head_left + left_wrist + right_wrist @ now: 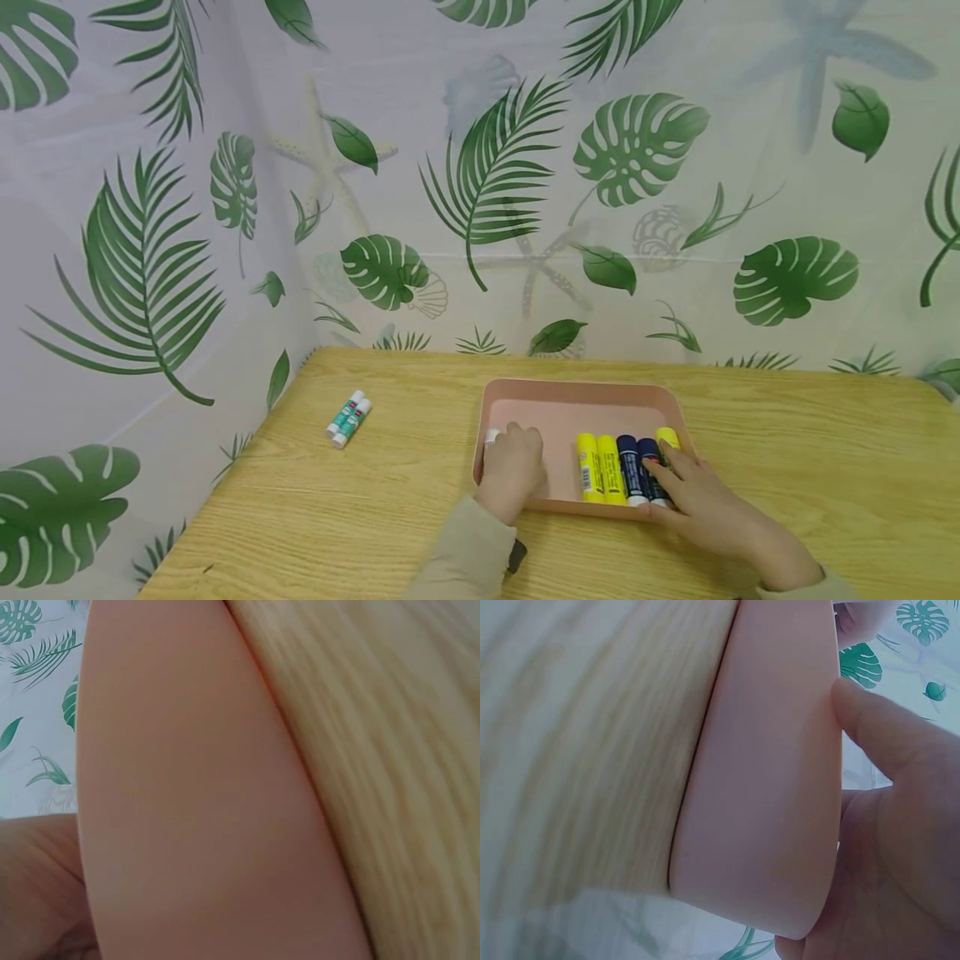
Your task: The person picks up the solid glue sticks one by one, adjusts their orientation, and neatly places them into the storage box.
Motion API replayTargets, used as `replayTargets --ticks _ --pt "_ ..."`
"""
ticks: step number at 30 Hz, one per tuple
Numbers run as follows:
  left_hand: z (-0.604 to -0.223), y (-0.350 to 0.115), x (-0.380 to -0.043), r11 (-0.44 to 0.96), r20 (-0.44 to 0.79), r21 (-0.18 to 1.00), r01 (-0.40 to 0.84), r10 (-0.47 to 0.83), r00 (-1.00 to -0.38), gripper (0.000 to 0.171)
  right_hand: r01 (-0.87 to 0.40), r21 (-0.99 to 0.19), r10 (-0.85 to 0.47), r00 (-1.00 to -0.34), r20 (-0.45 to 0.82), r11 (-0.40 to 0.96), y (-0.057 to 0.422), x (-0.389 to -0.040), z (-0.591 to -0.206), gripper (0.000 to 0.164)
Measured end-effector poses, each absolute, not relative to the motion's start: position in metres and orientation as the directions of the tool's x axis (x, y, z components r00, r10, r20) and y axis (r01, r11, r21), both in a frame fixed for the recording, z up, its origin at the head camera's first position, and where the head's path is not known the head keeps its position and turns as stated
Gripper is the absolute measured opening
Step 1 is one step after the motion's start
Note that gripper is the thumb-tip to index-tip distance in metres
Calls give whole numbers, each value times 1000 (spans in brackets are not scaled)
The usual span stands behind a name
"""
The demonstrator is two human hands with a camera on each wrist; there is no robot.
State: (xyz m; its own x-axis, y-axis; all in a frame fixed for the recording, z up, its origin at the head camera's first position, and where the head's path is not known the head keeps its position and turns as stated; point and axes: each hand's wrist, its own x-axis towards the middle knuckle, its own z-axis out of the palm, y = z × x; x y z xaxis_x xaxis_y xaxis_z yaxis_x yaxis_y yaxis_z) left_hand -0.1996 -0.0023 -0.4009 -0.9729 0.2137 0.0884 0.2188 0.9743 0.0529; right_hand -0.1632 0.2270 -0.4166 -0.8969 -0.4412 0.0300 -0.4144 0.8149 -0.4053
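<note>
A shallow pink tray (555,505) lies on the wooden table. Inside its left end my left hand (513,467) has its fingers curled down around a white-capped glue stick (491,437), mostly hidden by the hand. Along the tray's right half lie yellow glue sticks (589,467) and navy glue sticks (632,468) side by side. My right hand (708,504) rests over the near right corner, its fingers spread over the rightmost navy stick and a yellow stick (667,437) at the end. In the right wrist view the thumb (870,720) touches the tray's rim.
Two green-and-white glue sticks (350,419) lie together on the table (405,483), left of the tray. Behind the table and along its left side hangs a white leaf-print cloth (420,192).
</note>
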Motion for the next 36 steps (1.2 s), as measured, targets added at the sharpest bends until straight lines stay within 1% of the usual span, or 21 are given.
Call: replayTargets --ticks 4,7,12,17,20,25,30,36 --pt "-403 -2 -199 970 120 27 241 236 -964 9 -420 -410 -445 -895 38 810 227 -163 -416 69" --pt "-405 -2 -199 969 134 32 245 238 -962 8 -427 -410 -449 -892 47 806 227 -164 -416 69" --pt "-406 -2 -200 969 122 53 241 233 -965 8 -426 -411 -448 -893 46 806 226 -164 -415 69" --pt "-402 -2 -200 968 110 42 247 241 -964 9 -418 -416 -445 -895 36 807 226 -163 -416 70" --pt "-397 -3 -200 963 140 55 263 254 -957 14 -419 -421 -447 -894 36 804 227 -163 -416 70" --pt "-387 -5 -201 938 258 91 333 301 -918 24 -428 -414 -453 -891 44 803 227 -164 -416 70" --pt "-382 -5 -201 925 337 41 377 342 -877 38 -429 -402 -451 -891 43 809 227 -164 -417 69" --pt "-379 -4 -200 919 378 2 395 365 -851 45 -424 -396 -444 -895 45 815 227 -164 -418 69"
